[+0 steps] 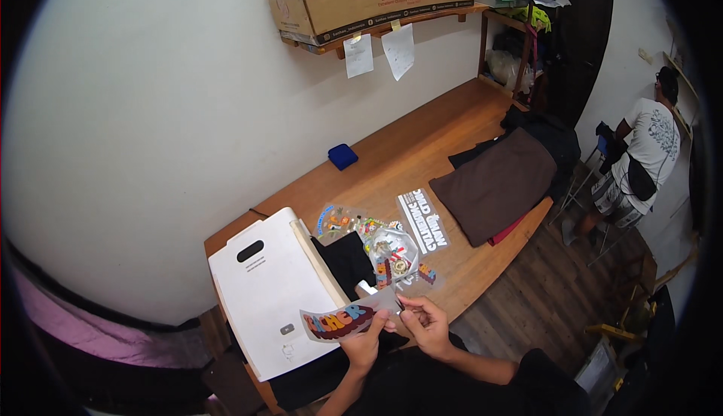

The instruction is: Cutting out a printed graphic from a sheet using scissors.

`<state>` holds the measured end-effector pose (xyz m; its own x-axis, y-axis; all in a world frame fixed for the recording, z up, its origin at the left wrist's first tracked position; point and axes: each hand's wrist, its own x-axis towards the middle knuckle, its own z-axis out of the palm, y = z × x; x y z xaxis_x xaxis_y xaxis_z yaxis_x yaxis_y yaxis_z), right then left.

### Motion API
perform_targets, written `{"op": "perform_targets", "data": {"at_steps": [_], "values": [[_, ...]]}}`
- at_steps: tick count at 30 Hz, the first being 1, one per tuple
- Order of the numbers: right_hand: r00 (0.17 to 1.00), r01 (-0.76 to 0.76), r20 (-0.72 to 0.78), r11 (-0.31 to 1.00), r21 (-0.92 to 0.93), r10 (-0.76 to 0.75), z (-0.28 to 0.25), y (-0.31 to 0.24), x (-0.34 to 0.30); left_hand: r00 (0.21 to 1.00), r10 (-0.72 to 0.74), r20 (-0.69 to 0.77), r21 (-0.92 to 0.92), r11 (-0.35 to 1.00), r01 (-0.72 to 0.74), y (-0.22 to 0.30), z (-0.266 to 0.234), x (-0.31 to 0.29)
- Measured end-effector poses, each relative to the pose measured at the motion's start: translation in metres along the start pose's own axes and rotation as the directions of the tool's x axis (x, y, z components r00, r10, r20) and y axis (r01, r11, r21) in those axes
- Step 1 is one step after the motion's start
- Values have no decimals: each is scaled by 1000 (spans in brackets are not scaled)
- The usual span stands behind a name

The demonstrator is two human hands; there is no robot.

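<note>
My left hand (364, 344) pinches a clear transfer film sheet (339, 321) with bulging red, orange and blue lettering, held above the near edge of the table. Close beside it, my right hand (428, 332) is closed at the film's right end. A small, slim dark tool (400, 304) shows at its fingertips; its kind is too small to tell. Just beyond the hands lies a clear plastic bag (394, 252) with small colourful pieces. More printed film (337, 222) spreads behind it, and a sheet with white lettering (422, 222) lies to the right.
A white heat press (275, 288) stands left on the wooden table (392, 152), black cloth (346, 260) beside it. Folded brown fabric (493, 186) lies right, a dark blue box (343, 157) near the wall. Above, a shelf bears a long cardboard box (384, 2). Another person (648, 145) is far right.
</note>
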<state>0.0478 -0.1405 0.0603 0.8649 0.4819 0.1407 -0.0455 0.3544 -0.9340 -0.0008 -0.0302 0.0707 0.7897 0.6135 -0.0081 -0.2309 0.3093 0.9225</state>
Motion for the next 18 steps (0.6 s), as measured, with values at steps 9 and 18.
{"op": "perform_targets", "data": {"at_steps": [9, 18], "values": [[1000, -1, -18, 1000, 23, 2, 0, 3, 0, 998, -26, -55, -27, 999, 25, 4, 6, 1], [998, -6, -54, 1000, 30, 7, 1, 3, -1, 1000, 1, -19, -17, 1000, -1, 3, 5, 0]]}}
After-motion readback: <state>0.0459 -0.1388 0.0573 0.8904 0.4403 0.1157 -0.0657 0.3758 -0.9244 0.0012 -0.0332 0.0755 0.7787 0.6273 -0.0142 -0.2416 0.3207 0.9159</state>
